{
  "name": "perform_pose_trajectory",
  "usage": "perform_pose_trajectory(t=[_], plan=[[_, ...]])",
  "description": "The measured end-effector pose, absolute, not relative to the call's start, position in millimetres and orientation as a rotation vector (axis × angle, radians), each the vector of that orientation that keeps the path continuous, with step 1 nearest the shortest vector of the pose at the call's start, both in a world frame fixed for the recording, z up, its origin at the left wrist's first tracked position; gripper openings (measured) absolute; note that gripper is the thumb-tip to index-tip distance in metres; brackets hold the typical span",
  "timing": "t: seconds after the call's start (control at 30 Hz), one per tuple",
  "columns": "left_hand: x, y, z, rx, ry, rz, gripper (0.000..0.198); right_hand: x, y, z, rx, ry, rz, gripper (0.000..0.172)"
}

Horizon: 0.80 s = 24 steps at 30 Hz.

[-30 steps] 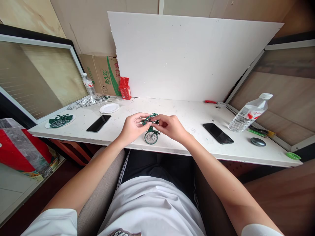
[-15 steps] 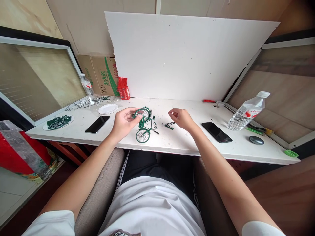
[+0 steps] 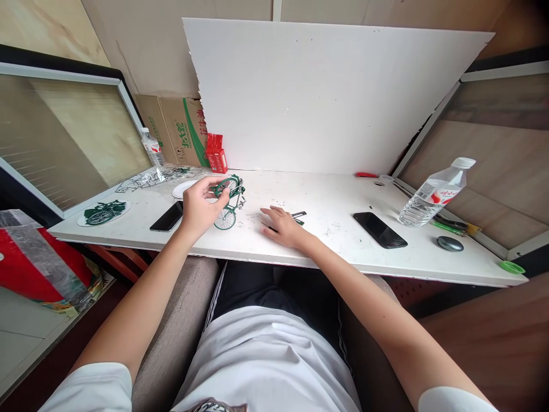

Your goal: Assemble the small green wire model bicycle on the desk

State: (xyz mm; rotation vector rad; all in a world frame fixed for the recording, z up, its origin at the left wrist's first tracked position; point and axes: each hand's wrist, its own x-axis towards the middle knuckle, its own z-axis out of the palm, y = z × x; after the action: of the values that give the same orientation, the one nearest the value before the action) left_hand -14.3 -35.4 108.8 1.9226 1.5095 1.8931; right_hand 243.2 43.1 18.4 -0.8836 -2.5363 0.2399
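Pinched by one wheel, a small green model bicycle (image 3: pixel 225 218) is in my left hand (image 3: pixel 201 207), with its other wheel hanging lower, close above the table. My fingers cover part of the held wheel. To its right, my right hand (image 3: pixel 283 228) reaches low over the tabletop, palm down and fingers spread. A thin dark piece (image 3: pixel 273 229) shows by its lower fingers; whether they touch it I cannot tell. Narrow dark green parts (image 3: pixel 299 215) lie just beyond that hand, partly covered by it. Tiny dark bits (image 3: pixel 278 202) are scattered behind the fingers.
On the white table (image 3: pixel 334 252), a phone (image 3: pixel 166 216) lies left and another phone (image 3: pixel 380 230) right. Green pieces rest on a white plate (image 3: pixel 124 213). A water bottle (image 3: pixel 437 191) and a dark oval object (image 3: pixel 450 244) are at right. A white board (image 3: pixel 334 97) stands behind.
My left hand has drawn the bicycle left and slightly up. My right hand has come left and down to the tabletop, its curled fingers now spread.
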Motion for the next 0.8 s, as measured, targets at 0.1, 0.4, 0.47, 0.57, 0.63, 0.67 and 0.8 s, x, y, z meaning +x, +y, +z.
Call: perform_pose_trajectory(t=[0.1,0.4,0.47,0.57,0.63,0.67,0.8], plan=[[-17,-33,107,1.922,1.508,1.887,0.033,238,37,14,-0.819,-2.571,0.311,0.081],[-20,-24,97,1.894,1.510,1.861,0.034,233,31,15,-0.738,-2.568,0.299,0.073],[-20,-24,97,1.888,1.509,1.863,0.034,233,30,17,-0.697,-2.529,0.260,0.062],[-19,-25,97,1.883,1.493,1.856,0.034,233,28,21,-0.648,-2.494,0.212,0.045],[-18,-26,97,1.880,1.478,1.847,0.033,230,26,23,-0.620,-2.503,0.144,0.035],[-18,-26,97,1.878,1.475,1.844,0.033,228,23,24,-0.600,-2.518,0.092,0.032],[-19,-26,99,1.875,1.484,1.841,0.033,216,8,23,-0.495,-2.606,-0.127,0.040]])
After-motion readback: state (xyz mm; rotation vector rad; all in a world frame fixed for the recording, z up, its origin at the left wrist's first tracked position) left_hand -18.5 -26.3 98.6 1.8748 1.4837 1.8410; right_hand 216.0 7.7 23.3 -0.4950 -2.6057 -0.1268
